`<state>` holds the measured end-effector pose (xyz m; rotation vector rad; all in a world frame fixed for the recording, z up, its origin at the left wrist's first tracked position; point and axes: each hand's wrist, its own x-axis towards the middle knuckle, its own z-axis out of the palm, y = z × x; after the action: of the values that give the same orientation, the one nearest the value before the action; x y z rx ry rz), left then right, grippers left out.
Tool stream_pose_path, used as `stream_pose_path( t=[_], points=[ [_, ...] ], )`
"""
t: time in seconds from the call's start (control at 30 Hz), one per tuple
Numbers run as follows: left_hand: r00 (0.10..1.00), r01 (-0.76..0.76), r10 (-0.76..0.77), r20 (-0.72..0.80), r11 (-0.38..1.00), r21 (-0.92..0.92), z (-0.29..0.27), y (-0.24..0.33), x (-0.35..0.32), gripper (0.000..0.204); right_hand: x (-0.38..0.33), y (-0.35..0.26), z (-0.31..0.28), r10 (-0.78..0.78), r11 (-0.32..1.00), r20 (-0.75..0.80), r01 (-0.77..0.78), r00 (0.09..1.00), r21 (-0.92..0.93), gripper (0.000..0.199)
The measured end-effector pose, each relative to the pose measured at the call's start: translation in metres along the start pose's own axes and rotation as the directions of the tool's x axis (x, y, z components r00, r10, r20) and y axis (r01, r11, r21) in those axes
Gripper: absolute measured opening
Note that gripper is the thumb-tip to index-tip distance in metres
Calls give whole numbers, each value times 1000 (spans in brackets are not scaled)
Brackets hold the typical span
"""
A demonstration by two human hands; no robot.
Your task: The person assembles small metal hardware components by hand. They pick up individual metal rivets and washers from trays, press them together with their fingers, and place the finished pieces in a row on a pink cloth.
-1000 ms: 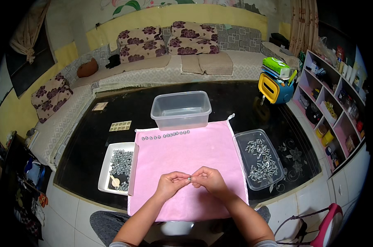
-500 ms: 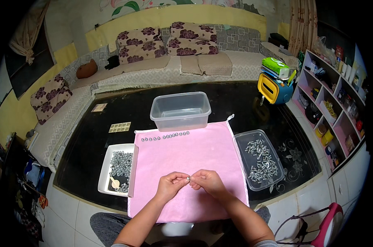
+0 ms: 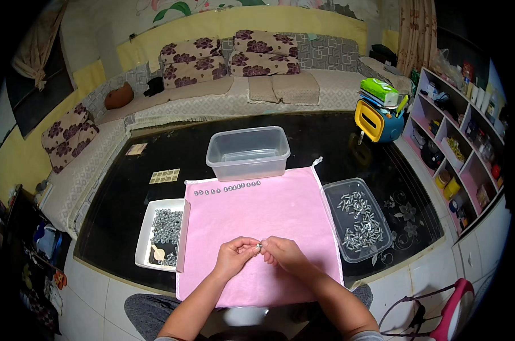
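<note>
Over the pink cloth [image 3: 257,219], the fingertips of my left hand [image 3: 234,256] and my right hand [image 3: 287,253] meet in a pinch. Between them shows a small silvery metal fastener [image 3: 259,246], mostly covered by the fingers; whether it is a bolt, a nut or both joined, I cannot tell. Along the cloth's far left edge runs a row of small metal fasteners [image 3: 229,188], standing side by side. Left of the cloth, a white tray [image 3: 143,241] holds many metal nuts [image 3: 167,224] and a small pale scoop [image 3: 158,253]. To the right, a clear shallow tray [image 3: 357,184] contains loose short bolts [image 3: 361,224].
An empty clear plastic tub [image 3: 248,167] stands behind the cloth on the dark tabletop [image 3: 183,128]. A yellow and blue box [image 3: 376,122] with a green packet [image 3: 379,91] on top stands at the far right. Beyond the table is a sofa [image 3: 212,102]; shelves [image 3: 462,148] stand right.
My right hand's fingers have shifted slightly around the small fastener, and a bit more of its metal shows. My left hand stays nearly still. The trays and the row look unchanged.
</note>
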<state>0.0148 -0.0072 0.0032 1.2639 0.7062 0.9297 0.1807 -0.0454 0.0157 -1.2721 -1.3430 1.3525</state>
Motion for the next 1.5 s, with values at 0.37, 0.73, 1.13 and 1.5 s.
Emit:
stream_pose_path(
  t=[0.37, 0.73, 1.13, 1.5],
  points=[
    [998, 33, -36, -54, 999, -43, 0, 5, 1, 15, -4, -12, 1, 8, 998, -88, -3, 996, 60, 29],
    [999, 48, -48, -12, 998, -41, -4, 0, 2, 15, 0, 0, 6, -55, 998, -90, 54, 994, -22, 24],
    [999, 30, -31, -11, 999, -14, -3, -4, 3, 14, 0, -1, 4, -40, 998, -116, 45, 992, 38, 19],
    [1000, 17, -18, -11, 998, -53, -3, -4, 3, 14, 0, 2, 2, -53, 997, -90, 58, 994, 55, 17]
  ],
)
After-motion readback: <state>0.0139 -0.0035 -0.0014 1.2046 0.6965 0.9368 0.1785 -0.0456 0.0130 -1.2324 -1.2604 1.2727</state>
